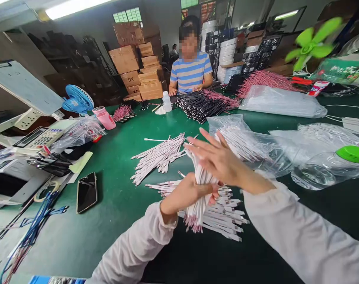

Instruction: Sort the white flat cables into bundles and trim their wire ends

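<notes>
Green workbench (108, 232), scattered white cables (158, 157)

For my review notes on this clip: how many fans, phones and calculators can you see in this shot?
Fans: 2 (a blue fan, a green fan)
Phones: 1 (a black smartphone)
Calculators: 1 (a desktop calculator)
Total: 4

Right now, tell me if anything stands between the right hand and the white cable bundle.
Nothing visible does. The right hand lies directly against the white cable bundle, with its fingers spread, and the left hand wraps around the bundle just below it.
</notes>
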Available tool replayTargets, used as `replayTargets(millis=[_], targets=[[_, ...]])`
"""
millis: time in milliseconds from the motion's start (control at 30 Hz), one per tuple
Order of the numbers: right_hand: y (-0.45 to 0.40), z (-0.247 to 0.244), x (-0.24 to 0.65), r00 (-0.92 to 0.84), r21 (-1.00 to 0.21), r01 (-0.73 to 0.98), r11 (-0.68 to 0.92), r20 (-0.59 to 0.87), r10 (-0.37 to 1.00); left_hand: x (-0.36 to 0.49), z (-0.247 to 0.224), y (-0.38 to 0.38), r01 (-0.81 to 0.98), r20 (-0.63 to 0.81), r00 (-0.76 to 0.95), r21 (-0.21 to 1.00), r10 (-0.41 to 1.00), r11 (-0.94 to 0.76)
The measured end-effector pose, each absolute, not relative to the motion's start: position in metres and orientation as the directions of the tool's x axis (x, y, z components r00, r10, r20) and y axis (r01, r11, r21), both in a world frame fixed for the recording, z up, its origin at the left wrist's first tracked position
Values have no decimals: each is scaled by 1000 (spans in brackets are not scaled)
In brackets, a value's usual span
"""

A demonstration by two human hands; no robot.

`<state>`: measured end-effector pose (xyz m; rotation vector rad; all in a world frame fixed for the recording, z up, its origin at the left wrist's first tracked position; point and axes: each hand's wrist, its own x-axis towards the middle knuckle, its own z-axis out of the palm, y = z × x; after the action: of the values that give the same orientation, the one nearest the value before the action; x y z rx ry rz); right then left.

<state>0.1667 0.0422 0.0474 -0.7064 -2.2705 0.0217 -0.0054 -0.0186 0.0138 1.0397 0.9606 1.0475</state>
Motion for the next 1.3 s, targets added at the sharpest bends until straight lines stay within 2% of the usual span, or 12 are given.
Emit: replayTargets(millis=[33, 67, 100, 133, 200, 300, 400, 600, 833, 1033, 1167, 1300], targets=[[56, 37, 170, -460, -322, 601, 732, 609, 646, -10, 14, -23, -188, -126, 269, 966, 955, 180], [66, 27, 175, -266, -439, 683, 584, 594, 759, -15, 14, -26, -184, -144, 309, 961, 940, 207], [71, 17, 181, -128, -561, 670, 486, 557, 821, -21, 13, -29, -200, -169, 328, 949, 929, 243], [70, 9, 185, -78, -681, 599, 421, 474, 877, -27, 12, -31, -232, -195, 324, 932, 926, 277], [49, -2, 187, -179, -861, 397, 319, 269, 946, -33, 8, -36, -294, -252, 300, 893, 920, 340], [-1, -14, 173, -401, -974, 189, 125, 40, 915, -28, -1, -46, -275, -295, 279, 887, 914, 370], [-34, -25, 156, -450, -996, 54, -64, -81, 889, -15, -11, -62, -271, -304, 226, 893, 925, 360], [-42, -46, 155, -362, -931, -165, -326, -250, 898, 3, -33, -91, -305, -406, 157, 847, 900, 435], [-53, -60, 157, -358, -891, -281, -357, -247, 900, 12, -49, -100, -307, -498, 118, 805, 859, 508], [-52, -59, 158, -322, -818, -391, -422, -308, 895, 13, -51, -95, -327, -507, 129, 790, 852, 519], [-51, -62, 158, -333, -814, -404, -417, -294, 896, 10, -56, -97, -301, -505, 149, 796, 850, 526], [-51, -63, 158, -259, -819, -418, -392, -306, 916, 9, -58, -99, -282, -510, 140, 801, 849, 528]])
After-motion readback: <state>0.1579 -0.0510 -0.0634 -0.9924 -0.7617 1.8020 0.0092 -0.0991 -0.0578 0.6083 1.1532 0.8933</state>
